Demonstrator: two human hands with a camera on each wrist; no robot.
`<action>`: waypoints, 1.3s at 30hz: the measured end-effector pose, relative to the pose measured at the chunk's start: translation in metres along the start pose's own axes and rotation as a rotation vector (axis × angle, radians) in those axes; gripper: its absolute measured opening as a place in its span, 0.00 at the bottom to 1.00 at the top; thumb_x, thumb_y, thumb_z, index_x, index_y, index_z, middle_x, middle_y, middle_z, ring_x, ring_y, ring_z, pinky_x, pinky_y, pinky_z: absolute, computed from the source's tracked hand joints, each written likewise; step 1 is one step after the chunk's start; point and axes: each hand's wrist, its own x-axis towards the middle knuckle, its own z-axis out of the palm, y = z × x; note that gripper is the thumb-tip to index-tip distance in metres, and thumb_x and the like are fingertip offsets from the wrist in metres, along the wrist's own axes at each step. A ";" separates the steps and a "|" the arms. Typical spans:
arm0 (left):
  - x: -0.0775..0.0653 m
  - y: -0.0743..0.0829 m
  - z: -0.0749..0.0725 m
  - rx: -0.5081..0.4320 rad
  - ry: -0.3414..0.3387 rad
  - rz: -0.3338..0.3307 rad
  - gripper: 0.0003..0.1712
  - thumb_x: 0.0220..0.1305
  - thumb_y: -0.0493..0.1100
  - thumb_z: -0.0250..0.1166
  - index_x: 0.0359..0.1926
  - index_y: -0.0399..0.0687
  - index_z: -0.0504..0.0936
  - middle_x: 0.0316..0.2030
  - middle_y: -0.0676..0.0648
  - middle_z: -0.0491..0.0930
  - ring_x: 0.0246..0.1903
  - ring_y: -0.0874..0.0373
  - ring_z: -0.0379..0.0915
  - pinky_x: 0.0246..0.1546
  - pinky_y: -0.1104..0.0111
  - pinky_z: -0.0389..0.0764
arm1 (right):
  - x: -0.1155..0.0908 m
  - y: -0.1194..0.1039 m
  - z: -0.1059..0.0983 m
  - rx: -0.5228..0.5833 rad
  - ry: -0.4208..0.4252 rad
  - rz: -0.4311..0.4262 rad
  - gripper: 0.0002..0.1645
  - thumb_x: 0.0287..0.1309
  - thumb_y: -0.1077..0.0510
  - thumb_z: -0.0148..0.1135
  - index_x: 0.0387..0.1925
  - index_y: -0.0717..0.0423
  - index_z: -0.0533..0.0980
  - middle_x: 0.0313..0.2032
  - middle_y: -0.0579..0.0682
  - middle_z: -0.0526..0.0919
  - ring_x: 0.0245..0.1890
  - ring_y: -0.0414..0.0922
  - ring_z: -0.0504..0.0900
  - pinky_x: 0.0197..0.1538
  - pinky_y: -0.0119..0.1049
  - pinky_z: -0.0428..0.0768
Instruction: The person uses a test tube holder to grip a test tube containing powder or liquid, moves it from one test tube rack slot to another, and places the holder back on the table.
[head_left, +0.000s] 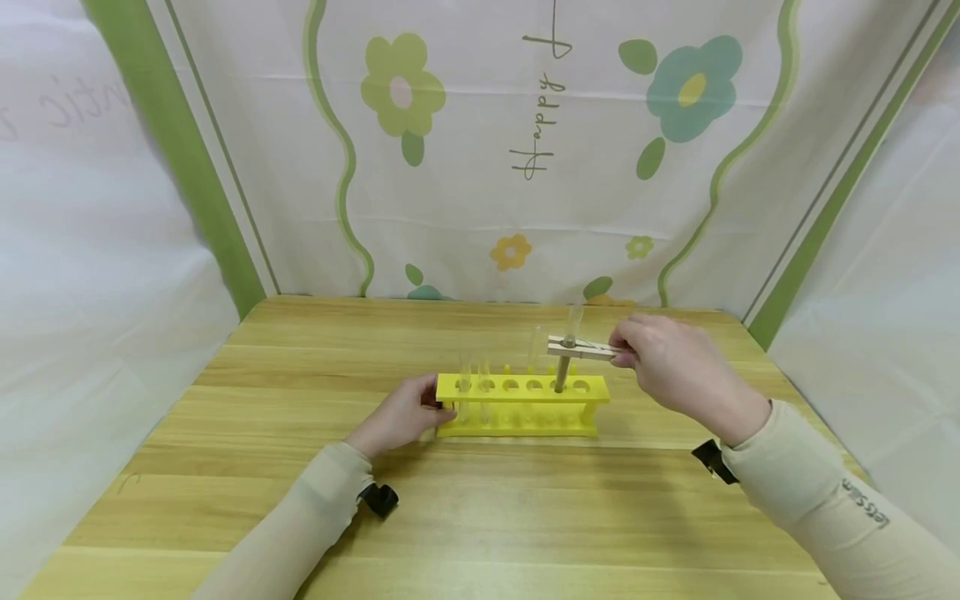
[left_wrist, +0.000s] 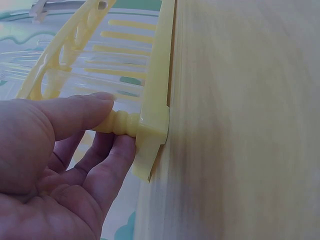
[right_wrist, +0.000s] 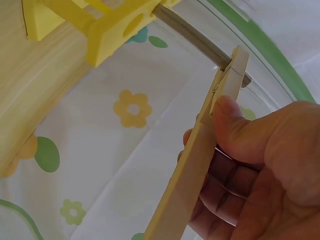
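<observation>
On the desk [head_left: 510, 525], pinching the end post [left_wrist: 121, 123] of the yellow rack [head_left: 521, 397] with left hand [head_left: 399, 412] and, with nearer right hand [head_left: 675, 367], a wooden clip [right_wrist: 187, 160] around the dark-filled test tube [head_left: 563, 371], just leftward, near-upright at the second-from-right hole [head_left: 552, 386].

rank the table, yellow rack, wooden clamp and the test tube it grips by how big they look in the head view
1. Table
2. Yellow rack
3. Wooden clamp and gripped test tube: too alike to rank.

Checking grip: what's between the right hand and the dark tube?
A wooden clamp; the right wrist view shows the right hand holding it around the tube.
</observation>
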 end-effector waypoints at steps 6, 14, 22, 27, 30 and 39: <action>0.001 0.000 0.000 -0.014 -0.002 0.001 0.07 0.65 0.38 0.68 0.42 0.47 0.78 0.36 0.48 0.79 0.34 0.54 0.74 0.34 0.63 0.78 | 0.001 0.001 0.007 0.002 -0.005 -0.005 0.04 0.58 0.61 0.71 0.32 0.54 0.81 0.29 0.44 0.80 0.26 0.42 0.76 0.26 0.38 0.75; 0.001 0.001 0.001 -0.019 0.002 -0.013 0.10 0.65 0.38 0.68 0.46 0.48 0.79 0.37 0.49 0.80 0.36 0.54 0.75 0.37 0.62 0.78 | 0.001 0.002 0.014 0.018 -0.027 0.001 0.04 0.58 0.62 0.71 0.32 0.54 0.81 0.29 0.44 0.79 0.26 0.43 0.77 0.27 0.39 0.76; 0.002 0.001 0.001 -0.023 0.004 -0.012 0.12 0.65 0.37 0.68 0.48 0.50 0.80 0.39 0.50 0.81 0.38 0.54 0.75 0.38 0.62 0.79 | 0.000 0.004 0.023 0.008 -0.029 -0.007 0.04 0.57 0.63 0.72 0.32 0.55 0.81 0.29 0.45 0.80 0.27 0.43 0.78 0.25 0.38 0.76; 0.002 0.001 0.001 -0.021 0.007 -0.010 0.11 0.65 0.38 0.68 0.48 0.49 0.79 0.38 0.50 0.80 0.38 0.55 0.75 0.38 0.63 0.79 | 0.001 0.004 0.029 0.007 -0.049 -0.006 0.05 0.57 0.62 0.72 0.31 0.55 0.81 0.29 0.45 0.79 0.25 0.42 0.77 0.25 0.37 0.75; 0.002 0.000 0.001 -0.018 0.006 -0.005 0.11 0.65 0.38 0.68 0.47 0.48 0.79 0.38 0.49 0.79 0.38 0.55 0.75 0.37 0.64 0.79 | 0.000 0.005 0.032 0.007 -0.055 -0.007 0.05 0.57 0.62 0.71 0.31 0.55 0.81 0.29 0.45 0.79 0.26 0.42 0.77 0.25 0.37 0.75; 0.002 0.001 0.001 -0.008 0.013 -0.025 0.11 0.65 0.38 0.69 0.46 0.50 0.79 0.38 0.49 0.79 0.39 0.54 0.74 0.40 0.62 0.78 | -0.001 0.006 0.040 0.027 -0.069 0.003 0.05 0.57 0.62 0.71 0.31 0.54 0.80 0.28 0.44 0.79 0.26 0.42 0.77 0.26 0.38 0.76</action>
